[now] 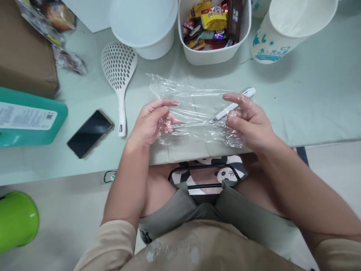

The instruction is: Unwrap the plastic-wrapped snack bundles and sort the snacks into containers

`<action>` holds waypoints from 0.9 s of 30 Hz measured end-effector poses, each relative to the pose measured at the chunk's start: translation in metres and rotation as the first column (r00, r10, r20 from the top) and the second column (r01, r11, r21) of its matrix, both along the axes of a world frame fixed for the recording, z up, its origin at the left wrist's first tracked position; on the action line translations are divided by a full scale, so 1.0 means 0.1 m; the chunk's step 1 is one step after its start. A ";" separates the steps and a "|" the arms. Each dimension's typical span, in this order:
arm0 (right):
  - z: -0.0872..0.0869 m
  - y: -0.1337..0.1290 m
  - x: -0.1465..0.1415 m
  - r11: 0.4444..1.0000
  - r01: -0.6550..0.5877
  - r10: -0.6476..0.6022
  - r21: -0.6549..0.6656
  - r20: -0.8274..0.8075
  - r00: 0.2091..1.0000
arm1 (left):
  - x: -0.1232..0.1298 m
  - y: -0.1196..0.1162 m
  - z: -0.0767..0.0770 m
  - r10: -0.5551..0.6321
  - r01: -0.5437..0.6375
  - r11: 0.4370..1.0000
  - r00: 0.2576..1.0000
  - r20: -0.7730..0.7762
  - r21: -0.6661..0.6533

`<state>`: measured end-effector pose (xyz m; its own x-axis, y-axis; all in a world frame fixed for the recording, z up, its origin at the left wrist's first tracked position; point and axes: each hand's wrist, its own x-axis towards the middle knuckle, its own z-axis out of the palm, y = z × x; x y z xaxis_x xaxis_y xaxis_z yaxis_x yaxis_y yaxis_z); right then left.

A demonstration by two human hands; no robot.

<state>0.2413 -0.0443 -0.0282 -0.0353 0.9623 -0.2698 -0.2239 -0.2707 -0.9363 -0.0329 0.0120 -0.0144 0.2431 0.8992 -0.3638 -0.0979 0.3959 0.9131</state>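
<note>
Clear plastic stretched between both hands at the near edge of the table; crinkled, creases running hand to hand. Left hand grips the left end of the plastic, thumb and index finger pointing in along it, other fingers curled. Right hand grips the right end, thumb against curled fingers, index finger stretched out. Knife, white, slanted: blade end overlaps the plastic, handle end reaches past its far right side, partly behind the right hand. Can't tell if the knife touches the plastic.

Left of the plastic: skimmer, handle toward the person; then phone, dark screen up; farther left, teal jug with white label. Past the plastic's left end: white tub. Straight past it: bin of wrapped sweets. Past its right end, farther out: paper cup, blue print. Well below left of it: green bucket, only partly in view.
</note>
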 end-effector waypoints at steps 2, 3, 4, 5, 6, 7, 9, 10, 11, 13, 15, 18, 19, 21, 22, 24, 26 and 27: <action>0.02 0.00 0.01 0.999 -0.016 0.016 0.034 0.001 1.000 | 0.02 0.00 -0.02 0.019 -0.020 0.999 1.000 0.015 0.029; 0.03 0.00 0.01 0.998 -0.011 0.012 0.056 -0.009 1.000 | 0.02 -0.01 -0.02 0.021 -0.022 0.999 0.999 0.030 0.043; 0.04 0.00 0.00 0.997 -0.003 0.005 0.074 -0.026 1.000 | 0.02 -0.01 -0.02 0.015 -0.018 0.998 0.999 0.048 0.056; 0.05 0.00 0.00 0.996 0.010 -0.006 0.090 -0.047 0.999 | 0.02 -0.02 -0.01 0.009 -0.013 0.998 0.998 0.068 0.068; 0.07 0.01 -0.01 0.994 0.031 -0.024 0.108 -0.067 0.997 | 0.02 -0.02 0.00 0.005 -0.012 0.997 0.996 0.085 0.077; 0.08 0.02 -0.02 0.990 0.054 -0.043 0.129 -0.088 0.995 | 0.02 -0.02 0.01 0.004 -0.013 0.996 0.995 0.098 0.084; 0.12 0.02 -0.03 0.983 0.090 -0.071 0.158 -0.122 0.990 | 0.00 -0.01 0.02 0.003 -0.015 0.995 0.993 0.116 0.103; 0.13 0.02 -0.02 0.981 0.103 -0.082 0.162 -0.130 0.988 | 0.00 0.00 0.01 -0.004 -0.010 0.993 0.993 0.121 0.116; 0.14 0.02 -0.01 0.981 0.115 -0.096 0.158 -0.123 0.988 | -0.01 0.01 0.00 -0.014 -0.004 0.991 0.992 0.126 0.135; 0.15 0.02 0.01 0.983 0.114 -0.108 0.144 -0.051 0.993 | -0.02 0.02 -0.05 -0.033 0.004 0.980 0.990 0.141 0.200; 0.12 0.01 0.04 0.979 0.082 -0.094 0.184 0.059 0.994 | -0.02 0.03 -0.10 -0.010 -0.020 0.959 0.994 0.107 0.282; 0.06 0.00 0.07 0.950 0.012 -0.071 0.311 0.178 0.982 | 0.00 0.03 -0.14 0.076 -0.022 0.911 0.990 -0.115 0.411; 0.03 0.00 0.06 0.943 0.009 -0.082 0.333 0.208 0.975 | 0.01 0.02 -0.14 0.092 0.008 0.897 0.975 -0.203 0.442; 0.00 0.01 0.06 0.945 0.043 -0.133 0.324 0.260 0.957 | 0.01 0.02 -0.13 0.093 0.073 0.873 0.946 -0.312 0.482; -0.01 0.02 0.05 0.951 0.073 -0.160 0.300 0.277 0.947 | 0.01 0.02 -0.13 0.089 0.087 0.865 0.942 -0.322 0.494; -0.04 0.04 0.05 0.958 0.140 -0.214 0.252 0.299 0.930 | 0.00 0.03 -0.14 0.100 0.059 0.858 0.955 -0.280 0.510; -0.06 0.05 0.06 0.950 0.195 -0.267 0.244 0.308 0.913 | -0.01 0.05 -0.17 0.120 0.001 0.864 0.971 -0.208 0.503; -0.07 0.06 0.06 0.946 0.200 -0.275 0.254 0.307 0.911 | -0.01 0.06 -0.18 0.138 -0.037 0.872 0.975 -0.173 0.488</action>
<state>0.2478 -0.0388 -0.0355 0.2573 0.9662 -0.0141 0.0793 -0.0356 -0.9962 -0.0336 0.0177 -0.0325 0.1249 0.9885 0.0859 0.0888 -0.0974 0.9913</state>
